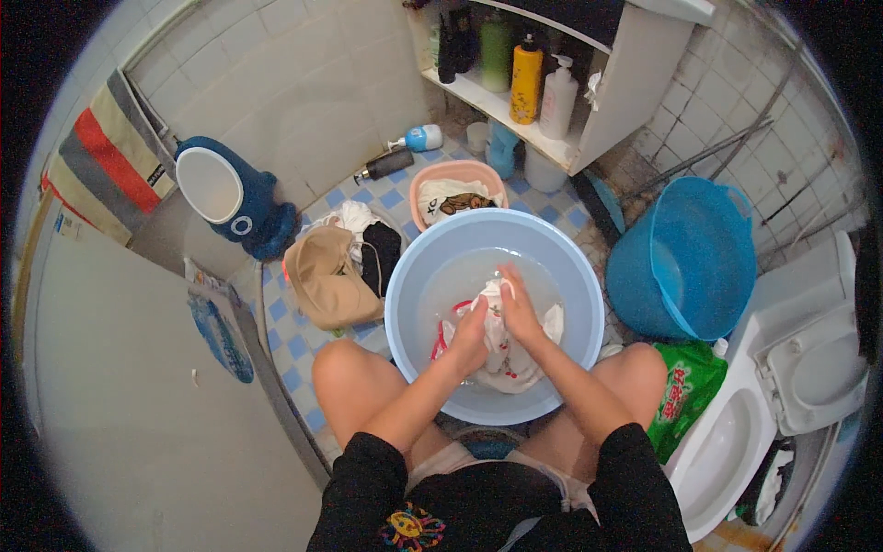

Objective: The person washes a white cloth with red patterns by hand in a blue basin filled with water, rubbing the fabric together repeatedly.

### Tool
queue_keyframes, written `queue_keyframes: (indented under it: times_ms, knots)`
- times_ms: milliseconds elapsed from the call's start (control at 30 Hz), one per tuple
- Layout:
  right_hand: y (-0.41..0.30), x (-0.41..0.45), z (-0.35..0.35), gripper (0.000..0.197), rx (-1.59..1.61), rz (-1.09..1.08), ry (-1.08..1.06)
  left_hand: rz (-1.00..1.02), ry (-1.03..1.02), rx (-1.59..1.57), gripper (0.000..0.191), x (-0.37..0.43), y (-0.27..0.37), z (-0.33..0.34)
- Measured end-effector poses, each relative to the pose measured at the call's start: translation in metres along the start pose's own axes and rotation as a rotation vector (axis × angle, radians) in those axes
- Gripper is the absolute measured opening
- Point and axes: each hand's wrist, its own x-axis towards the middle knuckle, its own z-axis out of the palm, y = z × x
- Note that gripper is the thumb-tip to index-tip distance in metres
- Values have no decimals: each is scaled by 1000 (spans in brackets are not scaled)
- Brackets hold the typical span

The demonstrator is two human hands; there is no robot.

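Before me, between my knees, stands a round light-blue plastic basin (407, 303) with cloudy water in it. A wet white garment (510, 369) with red trim and small cherry-like prints lies partly in the water. My left hand (472, 337) grips a bunched part of the cloth from its left side. Opposite it, my right hand (519, 307) presses on the same bunch, its fingers fairly straight and slightly blurred. The cloth between the two hands is raised a little above the water.
Left of the basin are a beige fabric item (328, 276) and black cloth (381, 255). Behind it sits a pink basin (417, 200) with clothes. A blue tub (697, 269), green detergent bag (686, 393) and squat toilet (724, 455) stand right. Bottles (526, 83) fill a cabinet shelf.
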Motion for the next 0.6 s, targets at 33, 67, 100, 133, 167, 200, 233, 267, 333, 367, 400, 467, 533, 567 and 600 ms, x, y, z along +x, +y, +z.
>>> queue_keyframes:
  times_ms: [33,67,100,133,167,200,233,267,333,367,400,467,533,567,600]
  knots:
    - [-1,2,-4,45,-90,23,-17,-3,0,-2,47,1,1,-2]
    - [-1,1,-7,46,-180,46,-34,-28,35,-9,48,4,2,-3]
    - [-12,-4,1,46,-181,44,-39,-46,72,-16,49,7,7,-6]
    - [-30,-15,21,47,-119,-89,-115,-18,291,120,50,14,8,-24]
    - [-36,-25,28,47,-70,-210,-174,-23,289,111,50,19,12,-24]
    - [-37,-29,31,47,-67,-212,-175,10,359,66,50,21,21,-23]
    - [-37,-31,34,48,-157,-253,-164,44,430,21,51,20,26,-23]
    - [-38,-33,36,48,-247,-295,-153,-60,345,75,49,20,15,-38]
    - [-1,-14,14,42,-149,-181,88,-40,210,118,48,11,0,-20]
    - [22,-2,-10,37,-146,-28,133,-24,71,153,48,6,-3,-5]
    - [37,10,-35,34,-140,121,175,-16,81,237,44,-2,9,12]
    - [23,23,-46,31,-229,248,393,73,201,641,42,-9,39,9]
    - [-1,25,-49,31,-222,185,316,234,375,1173,37,-7,63,-4]
    - [-11,25,-52,32,-219,123,251,236,382,1168,37,-6,68,-10]
    - [-16,23,-56,33,-292,87,181,393,413,1159,37,-6,72,-12]
